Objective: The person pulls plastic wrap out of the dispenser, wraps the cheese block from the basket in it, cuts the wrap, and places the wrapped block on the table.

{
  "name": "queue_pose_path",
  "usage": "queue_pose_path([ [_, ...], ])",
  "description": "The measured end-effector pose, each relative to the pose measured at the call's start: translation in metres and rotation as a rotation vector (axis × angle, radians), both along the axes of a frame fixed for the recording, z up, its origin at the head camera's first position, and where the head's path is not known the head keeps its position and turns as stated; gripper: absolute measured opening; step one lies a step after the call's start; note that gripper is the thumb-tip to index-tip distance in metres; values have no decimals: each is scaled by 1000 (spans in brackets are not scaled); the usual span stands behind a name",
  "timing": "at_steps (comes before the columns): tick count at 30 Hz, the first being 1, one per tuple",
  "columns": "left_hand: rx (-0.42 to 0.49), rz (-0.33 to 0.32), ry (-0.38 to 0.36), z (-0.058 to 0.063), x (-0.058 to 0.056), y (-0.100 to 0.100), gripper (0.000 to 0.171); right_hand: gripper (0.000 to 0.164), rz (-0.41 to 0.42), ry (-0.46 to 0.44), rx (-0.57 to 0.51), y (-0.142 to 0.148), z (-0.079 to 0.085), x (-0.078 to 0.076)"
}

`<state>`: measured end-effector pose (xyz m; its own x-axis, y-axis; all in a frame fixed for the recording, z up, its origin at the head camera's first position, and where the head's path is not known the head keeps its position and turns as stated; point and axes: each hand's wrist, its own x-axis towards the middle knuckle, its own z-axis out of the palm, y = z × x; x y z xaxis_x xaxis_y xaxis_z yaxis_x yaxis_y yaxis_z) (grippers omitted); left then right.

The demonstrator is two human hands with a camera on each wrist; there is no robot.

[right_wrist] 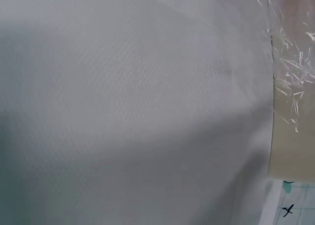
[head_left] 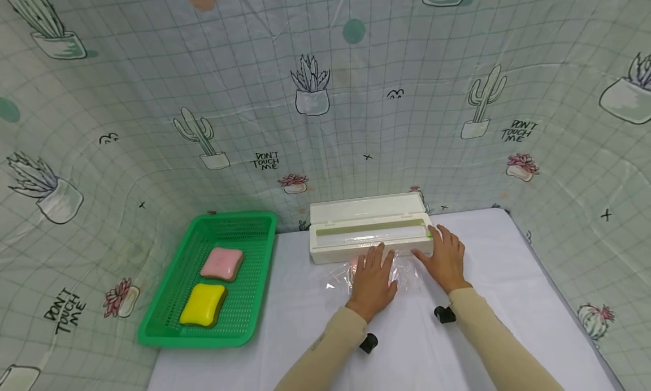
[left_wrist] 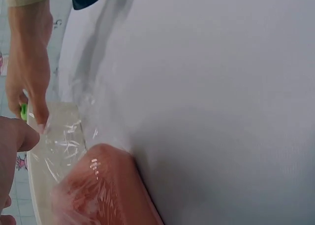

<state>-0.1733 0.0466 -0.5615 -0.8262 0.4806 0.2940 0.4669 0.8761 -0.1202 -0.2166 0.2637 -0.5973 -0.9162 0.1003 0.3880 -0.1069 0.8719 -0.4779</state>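
A white cling film dispenser (head_left: 370, 241) stands with its lid raised and a roll inside. Clear film (head_left: 333, 278) spreads over the cloth before it, covering a pink, sponge-like block (left_wrist: 110, 185). My left hand (head_left: 373, 283) reaches over this block with fingers spread and straight, hiding much of it in the head view. At the dispenser's right end, my right hand (head_left: 445, 261) holds on, thumb at the front face and fingers by a green slider (left_wrist: 23, 112). The right wrist view shows the film and the dispenser front (right_wrist: 294, 151), no fingers.
A green basket (head_left: 268, 272) at the left contains a pink sponge (head_left: 222, 264) and a yellow sponge (head_left: 203, 305). White cloth (head_left: 407, 351) covers the table. A patterned curtain (head_left: 356, 125) rises behind and at both sides.
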Motion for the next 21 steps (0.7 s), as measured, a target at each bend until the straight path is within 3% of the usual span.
queue_pose_path([
  [6, -12, 4, -25, 1, -1, 7, 69, 70, -21, 8, -15, 4, 0, -3],
  [21, -1, 11, -35, -2, -4, 11, 68, 81, -17, -36, -16, 5, -3, -7],
])
